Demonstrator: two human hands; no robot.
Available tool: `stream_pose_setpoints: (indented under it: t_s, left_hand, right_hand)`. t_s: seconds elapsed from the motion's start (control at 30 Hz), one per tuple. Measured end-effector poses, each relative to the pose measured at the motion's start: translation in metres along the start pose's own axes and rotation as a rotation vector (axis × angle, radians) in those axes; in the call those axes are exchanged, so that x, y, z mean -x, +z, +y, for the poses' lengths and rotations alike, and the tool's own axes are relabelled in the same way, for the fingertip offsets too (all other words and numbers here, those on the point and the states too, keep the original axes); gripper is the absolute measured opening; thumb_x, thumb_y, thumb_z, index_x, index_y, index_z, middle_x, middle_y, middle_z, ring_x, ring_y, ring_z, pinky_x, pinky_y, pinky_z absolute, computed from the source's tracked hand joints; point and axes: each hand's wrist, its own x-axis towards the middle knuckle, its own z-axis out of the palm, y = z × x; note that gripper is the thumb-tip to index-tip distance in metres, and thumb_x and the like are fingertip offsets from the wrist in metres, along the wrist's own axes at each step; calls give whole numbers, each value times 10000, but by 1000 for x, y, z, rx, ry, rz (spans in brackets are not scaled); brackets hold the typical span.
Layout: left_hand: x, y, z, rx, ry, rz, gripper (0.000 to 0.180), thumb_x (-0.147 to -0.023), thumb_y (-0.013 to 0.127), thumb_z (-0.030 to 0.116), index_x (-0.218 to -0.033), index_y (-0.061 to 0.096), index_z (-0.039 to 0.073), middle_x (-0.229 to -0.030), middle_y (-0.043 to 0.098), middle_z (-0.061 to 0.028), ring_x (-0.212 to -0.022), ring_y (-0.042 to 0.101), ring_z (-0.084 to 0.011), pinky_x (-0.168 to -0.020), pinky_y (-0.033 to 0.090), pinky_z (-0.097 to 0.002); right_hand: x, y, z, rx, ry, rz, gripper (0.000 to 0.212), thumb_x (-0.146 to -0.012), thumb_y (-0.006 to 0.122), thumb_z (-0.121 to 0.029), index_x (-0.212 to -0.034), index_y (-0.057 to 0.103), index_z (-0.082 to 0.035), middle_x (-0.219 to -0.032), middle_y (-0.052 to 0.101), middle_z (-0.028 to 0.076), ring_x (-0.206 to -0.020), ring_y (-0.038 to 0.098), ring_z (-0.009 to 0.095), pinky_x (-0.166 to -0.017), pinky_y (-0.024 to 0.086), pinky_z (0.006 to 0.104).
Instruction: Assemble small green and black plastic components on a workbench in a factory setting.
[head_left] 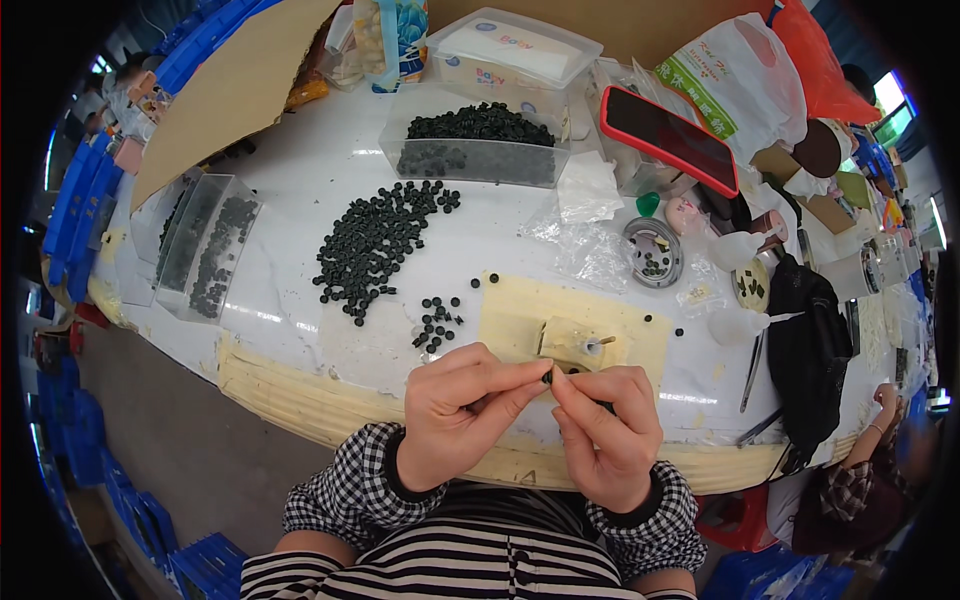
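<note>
My left hand (462,408) pinches a small round black part (547,378) between thumb and forefinger, over the near edge of the table. Its fingertips meet those of my right hand (612,428), which grips the same part from the other side. Something dark shows between the fingers of the right hand, too small to make out. Just beyond the fingertips stands a small yellowish block fixture (578,343) with a short pin, on a cream mat (510,305). To the left lie several loose black parts (434,318) and a large pile of black parts (370,245).
A clear bin (480,165) of black parts stands at the back, another clear box (208,250) at left. A red-cased phone (668,140) leans at back right. Tweezers (752,372), a round metal dish (652,252) and a black cloth bag (808,340) lie right. Another person's arm (868,435) shows at far right.
</note>
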Motion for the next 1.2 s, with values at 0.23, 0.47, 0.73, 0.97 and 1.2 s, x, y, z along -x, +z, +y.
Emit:
stream_pose_setpoints:
  t_s: [0.23,0.47,0.73,0.97,1.2]
  left_hand:
    - [-2,0,-2,24,14,14,235,-753,727,-43,-976,723,30,-605,501,8,-524,419,-54,-477,311,-203]
    - [-2,-1,-2,8,41,10,248,-752,725,-50,-989,722,26,-602,501,3,-508,420,-45,-464,316,-199]
    - [-3,-2,-1,-9,58,-6,253,-758,713,-57,-999,718,22,-601,510,-6,-510,439,-54,-468,336,-200]
    - [-2,-2,-2,-1,63,-6,272,-754,712,-60,-1012,718,27,-619,531,-17,-516,450,-59,-469,343,-201]
    - [-3,-1,-3,-11,77,-10,284,-750,716,-60,-1018,720,34,-624,539,-17,-530,462,-61,-472,344,-198]
  right_hand:
    - [0,-2,-1,7,11,15,393,-686,733,5,-1074,701,-46,-900,632,50,-770,538,219,-659,459,302]
    - [0,-2,-1,-21,16,2,395,-687,733,7,-1077,702,-49,-897,631,49,-766,535,213,-656,454,301]
    - [0,-1,-1,-33,18,2,384,-691,733,7,-1071,703,-44,-891,631,53,-764,540,217,-659,457,302]
    - [1,-1,-1,-66,33,-2,370,-702,728,7,-1068,701,-36,-886,628,61,-763,543,219,-664,458,306]
    - [3,0,0,-125,67,-3,362,-712,719,13,-1071,695,-24,-874,623,65,-738,545,216,-645,442,306]
